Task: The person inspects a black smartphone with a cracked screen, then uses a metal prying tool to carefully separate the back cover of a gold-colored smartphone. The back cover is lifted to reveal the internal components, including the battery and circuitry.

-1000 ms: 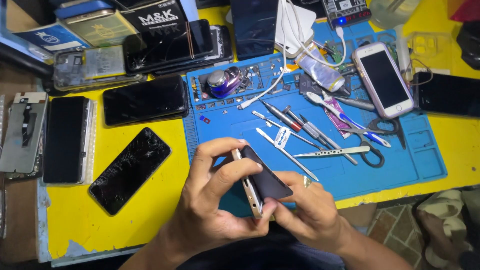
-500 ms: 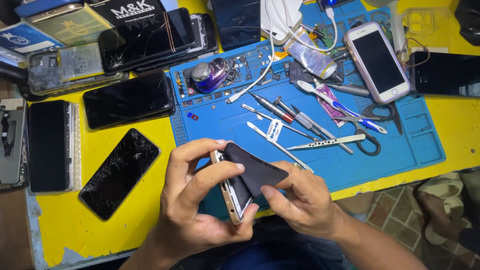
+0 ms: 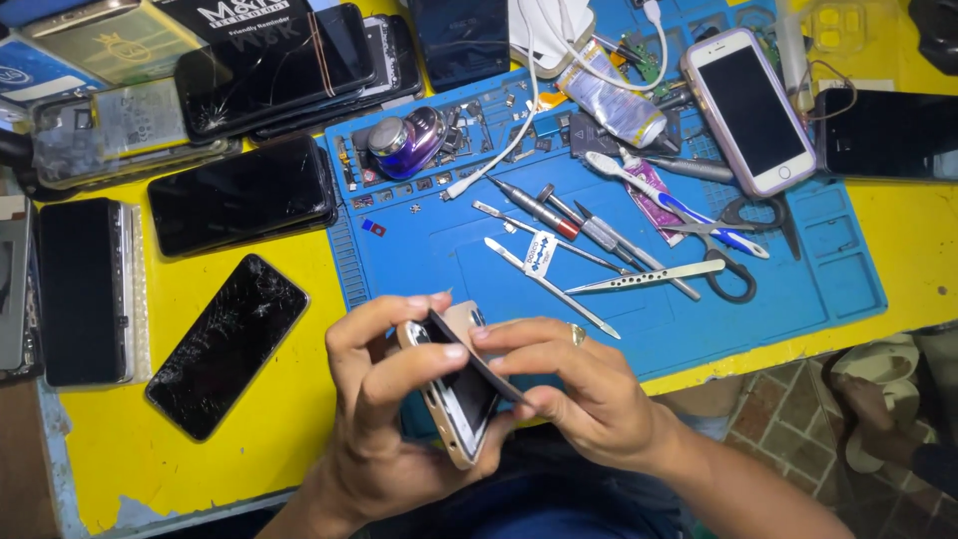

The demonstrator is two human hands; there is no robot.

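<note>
Both of my hands hold one gold-framed phone [image 3: 454,404] over the near edge of the blue work mat [image 3: 798,289]. My left hand [image 3: 384,414] cradles the phone's body from below, thumb and fingers wrapped on its edge. My right hand [image 3: 584,394], with a ring on one finger, pinches the dark screen panel [image 3: 477,361], which stands lifted at an angle off the frame. The phone's lower end is hidden behind my fingers.
On the mat lie screwdrivers [image 3: 544,212], tweezers [image 3: 654,276], scissors [image 3: 738,255], a toothbrush [image 3: 669,200], a glue tube [image 3: 609,100] and a white phone [image 3: 750,110]. A cracked black phone [image 3: 228,344] and several other phones [image 3: 239,195] cover the yellow table [image 3: 130,479] at left.
The dark screen panel has tilted further up from the gold frame. My hands and the phone have shifted slightly toward me, and the camera has drifted a little.
</note>
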